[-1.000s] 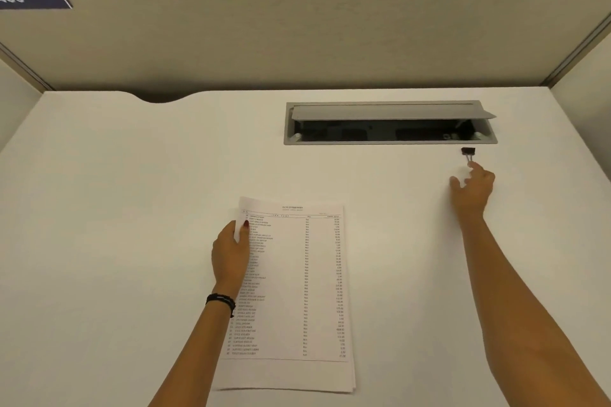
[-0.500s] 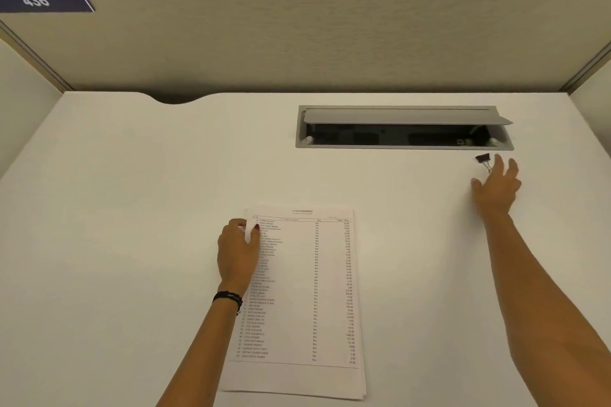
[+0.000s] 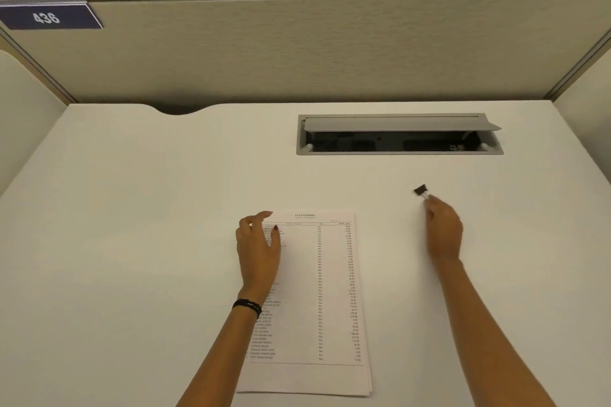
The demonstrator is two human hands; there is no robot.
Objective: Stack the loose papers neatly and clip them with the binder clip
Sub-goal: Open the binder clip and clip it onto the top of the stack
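Drawn back from the rim of the recessed cable box (image 3: 400, 151), the right hand (image 3: 443, 235) had brought the black binder clip (image 3: 420, 190) nearer the person, its fingers (image 3: 430, 205) pinching the clip's wire handle. The clip sat at the fingertips, between the box and the papers (image 3: 317, 291), to the right of the sheets and well apart from them. Whether it touched the white counter (image 3: 132, 241) could not be told.

The papers lay in a squared stack on the counter in front of the person, printed side up, edges nearly flush. The left hand (image 3: 258, 251), a dark band (image 3: 248, 306) on its wrist, was over the stack's upper left corner, as before. Its fingers (image 3: 261, 216) were arched above the sheet, the thumb lying on the page. Whether they gripped the paper could not be told.

The cable box was set into the counter, its grey flap (image 3: 396, 124) propped open. Its inside was dark; a small pale fitting showed at the right end, and nothing else in it could be made out. Behind the counter rose a beige partition (image 3: 297, 49) bearing a blue plate (image 3: 46, 17) marked 436.
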